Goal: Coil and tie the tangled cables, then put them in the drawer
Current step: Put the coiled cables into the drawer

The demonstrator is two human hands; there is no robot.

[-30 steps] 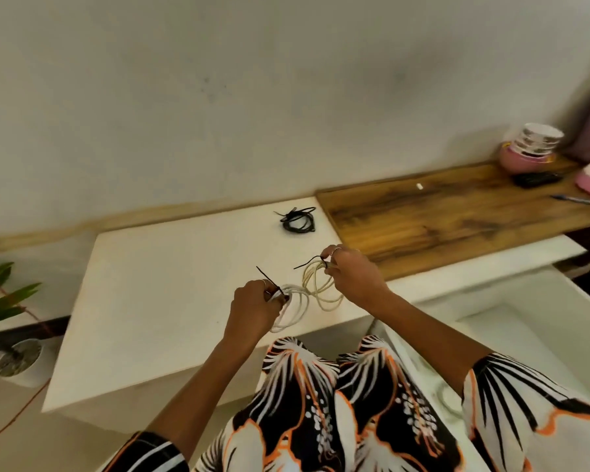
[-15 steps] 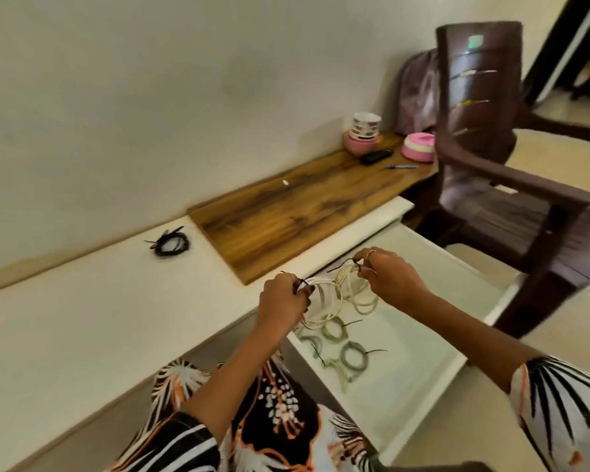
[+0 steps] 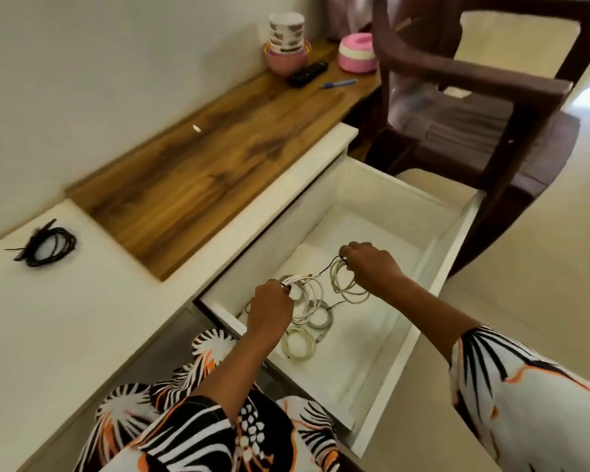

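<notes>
Black cable ties (image 3: 46,242) are sitting in a loose bundle on the white countertop (image 3: 65,318), far left, well apart from my hands.

Wooden countertop section (image 3: 212,158) is running diagonally behind the white one. At its far end: pink bowl (image 3: 285,61) with a stack of paper cups (image 3: 286,30) in it, black remote (image 3: 308,73) just in front, blue pen (image 3: 338,84) beside that, pink-and-white round container (image 3: 357,52) near the edge.

White drawer (image 3: 453,253) is standing pulled open below the counter edge. My left hand (image 3: 269,310) is hovering over its near-left corner, fingers clenched on a white coiled cable (image 3: 307,294). Two more tied coils are lying on the drawer floor under it: a grey coiled cable (image 3: 322,320) and a cream coiled cable (image 3: 298,345), touching each other.

My right hand (image 3: 372,264) is over the middle of the drawer, fingertips pinching a second cream coil (image 3: 346,284) with a black tie end (image 3: 329,265) sticking out by the fingers. Both held coils are hanging above the drawer floor, just beside each other; can't tell if they're touching.

Dark brown chair (image 3: 484,107) is standing right of the drawer, close to its far corner.
</notes>
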